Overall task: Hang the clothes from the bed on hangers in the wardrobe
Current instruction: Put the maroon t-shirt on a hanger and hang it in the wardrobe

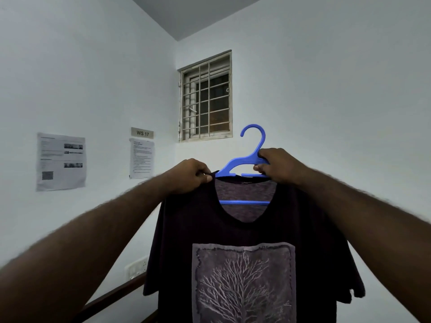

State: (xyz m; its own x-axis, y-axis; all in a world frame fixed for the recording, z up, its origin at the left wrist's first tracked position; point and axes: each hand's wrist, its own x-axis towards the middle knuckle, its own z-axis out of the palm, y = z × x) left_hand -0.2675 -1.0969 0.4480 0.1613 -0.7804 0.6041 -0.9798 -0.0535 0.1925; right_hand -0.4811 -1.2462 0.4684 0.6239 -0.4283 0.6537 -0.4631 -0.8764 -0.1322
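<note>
A dark T-shirt [233, 231] with a pale tree print hangs in front of me at chest height, held up in the air. A blue plastic hanger [253, 145] sits inside its neck, hook pointing up and its lower bar showing through the neck opening. My left hand [189, 176] pinches the shirt's left shoulder at the collar. My right hand [278, 165] grips the hanger's right arm just below the hook. The bed and the wardrobe are out of view.
White walls meet in a corner ahead, with a barred window [206, 99] high up. A "WS 17" sign [142, 132] and two paper notices [61, 160] hang on the left wall. A switch plate [136, 268] and a dark wooden rail [112, 297] lie low left.
</note>
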